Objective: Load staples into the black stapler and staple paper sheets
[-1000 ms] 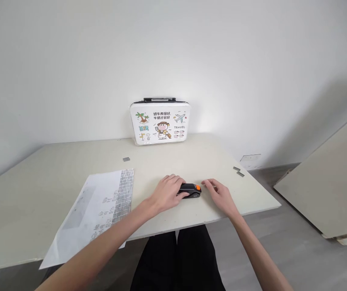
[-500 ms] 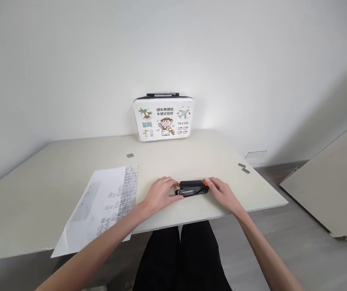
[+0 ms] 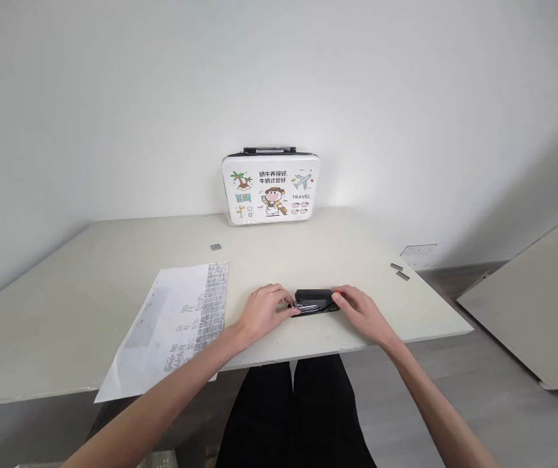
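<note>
A black stapler [image 3: 314, 301] lies sideways on the pale table near its front edge, its top raised a little from the base at the left end. My left hand [image 3: 267, 313] pinches that left end between thumb and fingers. Closed round the rear end, by a small orange part, is my right hand [image 3: 361, 313]. To the left of my left hand lies a printed sheet of paper [image 3: 162, 318], with one corner hanging over the table edge.
A white case with cartoon prints [image 3: 271, 192] stands against the wall at the back. Two grey staple strips [image 3: 215, 247] lie left of centre, and two more staple strips [image 3: 400, 272] near the right edge. A pale panel [image 3: 536, 312] stands at the far right.
The whole view has shifted slightly, so everything sits a bit further right. The stapler's top looks more lifted at the left end. Both hands keep their places on it.
</note>
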Demonstrator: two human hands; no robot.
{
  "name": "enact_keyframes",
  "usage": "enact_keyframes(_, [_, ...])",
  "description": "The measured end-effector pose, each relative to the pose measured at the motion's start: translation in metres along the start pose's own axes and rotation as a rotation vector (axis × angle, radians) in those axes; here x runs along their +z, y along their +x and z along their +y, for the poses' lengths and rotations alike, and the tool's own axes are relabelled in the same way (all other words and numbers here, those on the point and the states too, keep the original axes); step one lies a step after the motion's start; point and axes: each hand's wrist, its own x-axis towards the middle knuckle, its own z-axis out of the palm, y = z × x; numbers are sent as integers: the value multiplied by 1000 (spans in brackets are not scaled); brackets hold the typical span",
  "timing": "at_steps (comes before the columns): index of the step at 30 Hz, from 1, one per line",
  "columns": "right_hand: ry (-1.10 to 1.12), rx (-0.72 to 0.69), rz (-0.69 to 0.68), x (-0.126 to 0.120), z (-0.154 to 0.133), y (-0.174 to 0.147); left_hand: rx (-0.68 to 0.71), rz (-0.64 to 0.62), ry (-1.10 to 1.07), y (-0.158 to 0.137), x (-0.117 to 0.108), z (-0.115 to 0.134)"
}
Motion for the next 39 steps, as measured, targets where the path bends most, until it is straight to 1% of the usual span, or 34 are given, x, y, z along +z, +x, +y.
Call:
enact_keyframes(4, [-33,-35,-12,0,-1,-2,1,-6,27,-10,-10,-5])
enact_keyframes(8, [-32,-27,-8,1,1,-3,-6,-21,58,-24,-25,-14])
enact_keyframes(10, [-35,-22,1,1,1,-3,-3,-62,55,-30,-35,-20])
enact_keyframes(12, [-37,-20,0,1,2,-4,-1,-104,66,-30,-47,-32])
enact_keyframes(13, [-35,-19,-4,1,1,-4,-20,-102,96,-27,-54,-41])
enact_keyframes(14, [-33,-17,-5,1,1,-4,-59,-73,142,-23,-62,-52])
enact_keyframes(17, [-35,-18,2,1,0,-4,-264,108,340,-2,-90,-93])
enact_keyframes(19, [-37,-23,9,0,-1,-4,-354,176,401,14,-107,-123])
enact_keyframes(22, [-40,-25,11,0,-3,-4,-454,200,455,31,-124,-158])
enact_keyframes(25, [-43,-18,3,1,-3,-3,-500,188,470,37,-126,-175])
enact_keyframes(29, [-42,-18,4,1,-1,-4,-482,189,457,34,-120,-177])
enact_keyframes(33, [-36,-20,12,1,-2,-4,-418,187,386,27,-118,-163])
enact_keyframes(36, [-37,-12,8,0,-2,-4,-360,143,272,19,-113,-137])
enact_keyframes(39, [-47,-14,24,0,-2,-4,-286,66,127,5,-96,-96])
